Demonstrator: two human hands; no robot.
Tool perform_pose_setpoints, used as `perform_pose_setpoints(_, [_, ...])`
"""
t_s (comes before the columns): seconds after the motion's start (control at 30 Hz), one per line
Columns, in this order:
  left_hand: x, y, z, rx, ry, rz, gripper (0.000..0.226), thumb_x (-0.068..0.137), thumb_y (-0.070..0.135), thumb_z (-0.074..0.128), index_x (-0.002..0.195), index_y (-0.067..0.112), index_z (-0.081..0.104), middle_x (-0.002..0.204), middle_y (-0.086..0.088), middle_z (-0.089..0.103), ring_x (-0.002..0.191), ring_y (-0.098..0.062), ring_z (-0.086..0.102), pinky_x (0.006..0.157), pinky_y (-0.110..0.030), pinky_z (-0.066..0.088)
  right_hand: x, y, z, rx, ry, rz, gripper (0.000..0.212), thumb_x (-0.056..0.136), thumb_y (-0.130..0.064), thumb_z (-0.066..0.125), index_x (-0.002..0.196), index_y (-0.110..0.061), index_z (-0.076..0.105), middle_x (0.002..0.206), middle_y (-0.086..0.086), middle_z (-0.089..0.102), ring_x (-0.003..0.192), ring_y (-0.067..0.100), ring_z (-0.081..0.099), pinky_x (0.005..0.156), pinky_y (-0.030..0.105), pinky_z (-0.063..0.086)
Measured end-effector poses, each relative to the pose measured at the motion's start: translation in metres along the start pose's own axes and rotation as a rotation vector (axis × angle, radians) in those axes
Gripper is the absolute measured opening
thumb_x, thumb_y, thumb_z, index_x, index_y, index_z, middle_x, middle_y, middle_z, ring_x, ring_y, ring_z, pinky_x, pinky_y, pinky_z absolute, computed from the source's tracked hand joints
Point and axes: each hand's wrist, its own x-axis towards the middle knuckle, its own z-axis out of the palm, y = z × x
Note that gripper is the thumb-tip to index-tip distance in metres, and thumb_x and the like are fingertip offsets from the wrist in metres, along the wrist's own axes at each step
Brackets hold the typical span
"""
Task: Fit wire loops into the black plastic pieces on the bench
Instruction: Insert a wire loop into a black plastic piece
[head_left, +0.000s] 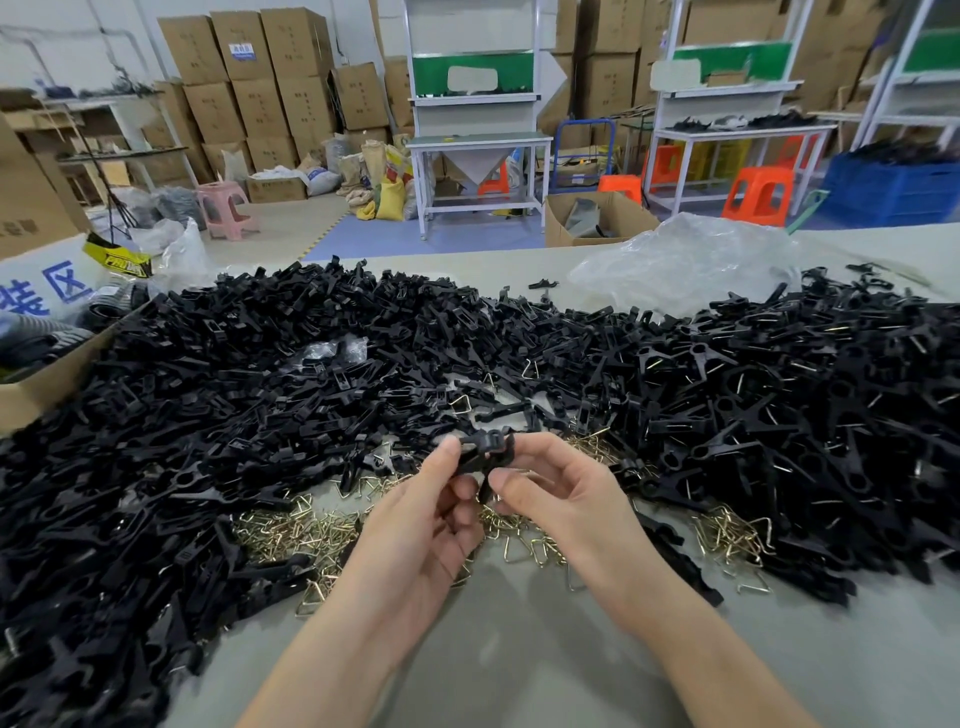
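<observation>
bare grey-green bench top (519, 665) lies open across the lower centre and lower right. a deep heap of loose black plastic pieces (208, 415) blocks the left and middle; a second black heap with wires showing (805, 415) blocks the right. thin drifts of brass-coloured wire loops (291, 530) litter the gap between, where the left hand (415, 530) and right hand (566, 493) pinch one black plastic clip (485, 449). a crumpled clear plastic bag (691, 260) bars the upper right, a brown cardboard box (44, 387) the left edge.

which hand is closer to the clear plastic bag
Right. The right hand is on the near side of the clear plastic bag, to its left; the left hand lies farther left. Both pinch a black piece.
</observation>
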Motion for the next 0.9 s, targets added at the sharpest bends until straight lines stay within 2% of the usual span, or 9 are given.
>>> perform_pose_setpoints(0.1, [0.0014,-0.0026,-0.0011,0.004,-0.006,-0.020,0.024,0.069,0.041,0.079,0.076,0.018,0.082,0.063,0.003,0.056,0.050,-0.006,0.049,0.047,-0.020,0.047,-0.0005,0.0005,0.0001,-0.027,0.005,0.005,0.019,0.088,-0.018,0.077,0.104,-0.028,0.075,0.099,-0.005,0.077,0.095,0.010,0.072,0.095,0.034,0.057])
perform_pose_setpoints(0.2, [0.0029,-0.0037,-0.0024,0.007,-0.015,-0.035,0.026,0.069,0.043,0.080,0.078,0.019,0.082,0.062,0.004,0.055,0.050,-0.005,0.049,0.047,-0.020,0.046,0.0001,0.0014,-0.0009,-0.042,0.009,0.001,0.020,0.090,-0.015,0.076,0.104,-0.028,0.075,0.100,-0.004,0.077,0.095,0.010,0.072,0.094,0.032,0.057])
perform_pose_setpoints(0.3, [0.0041,-0.0032,-0.0031,-0.013,-0.018,-0.050,0.026,0.067,0.041,0.081,0.078,0.017,0.082,0.062,0.003,0.055,0.049,-0.006,0.048,0.046,-0.020,0.046,0.0002,0.0007,-0.0006,-0.042,0.004,0.000,0.020,0.089,-0.019,0.075,0.106,-0.030,0.075,0.104,-0.003,0.077,0.096,0.011,0.071,0.094,0.034,0.058])
perform_pose_setpoints(0.5, [0.0048,-0.0041,-0.0046,-0.017,-0.026,-0.079,0.027,0.064,0.040,0.083,0.077,0.016,0.082,0.063,0.001,0.056,0.049,-0.007,0.050,0.045,-0.020,0.047,0.0004,-0.0007,0.0007,-0.032,-0.007,-0.011,0.020,0.090,-0.016,0.074,0.102,-0.032,0.076,0.101,-0.007,0.076,0.091,0.009,0.071,0.083,0.027,0.059])
perform_pose_setpoints(0.63, [0.0047,-0.0050,-0.0048,0.042,-0.030,-0.080,0.023,0.070,0.043,0.079,0.071,0.019,0.080,0.061,0.002,0.053,0.049,-0.007,0.047,0.045,-0.021,0.046,0.0007,-0.0011,0.0018,-0.052,-0.007,-0.024,0.021,0.085,-0.024,0.080,0.102,-0.036,0.076,0.104,-0.006,0.077,0.092,0.010,0.071,0.084,0.030,0.059])
perform_pose_setpoints(0.7, [0.0048,-0.0039,-0.0054,0.049,-0.038,-0.109,0.025,0.072,0.042,0.078,0.075,0.018,0.077,0.059,0.003,0.048,0.047,-0.008,0.043,0.043,-0.022,0.043,0.0016,-0.0020,0.0007,-0.051,-0.013,-0.026,0.029,0.079,-0.029,0.079,0.105,-0.042,0.075,0.104,-0.004,0.077,0.091,0.011,0.071,0.087,0.031,0.059])
perform_pose_setpoints(0.8, [0.0047,-0.0008,-0.0054,0.044,-0.055,-0.169,0.030,0.071,0.038,0.078,0.085,0.014,0.066,0.056,0.003,0.041,0.043,-0.008,0.036,0.039,-0.021,0.038,0.0020,-0.0039,-0.0028,-0.018,-0.074,-0.008,0.041,0.077,-0.026,0.078,0.112,-0.047,0.073,0.097,-0.004,0.075,0.086,0.009,0.069,0.082,0.024,0.056])
perform_pose_setpoints(0.9, [0.0023,0.0016,-0.0047,0.076,-0.053,-0.197,0.034,0.067,0.038,0.077,0.088,0.014,0.065,0.053,0.003,0.038,0.040,-0.008,0.033,0.035,-0.020,0.035,0.0008,-0.0048,-0.0042,-0.046,-0.145,-0.008,0.035,0.082,-0.019,0.077,0.109,-0.041,0.075,0.097,-0.007,0.073,0.084,0.010,0.066,0.080,0.023,0.056])
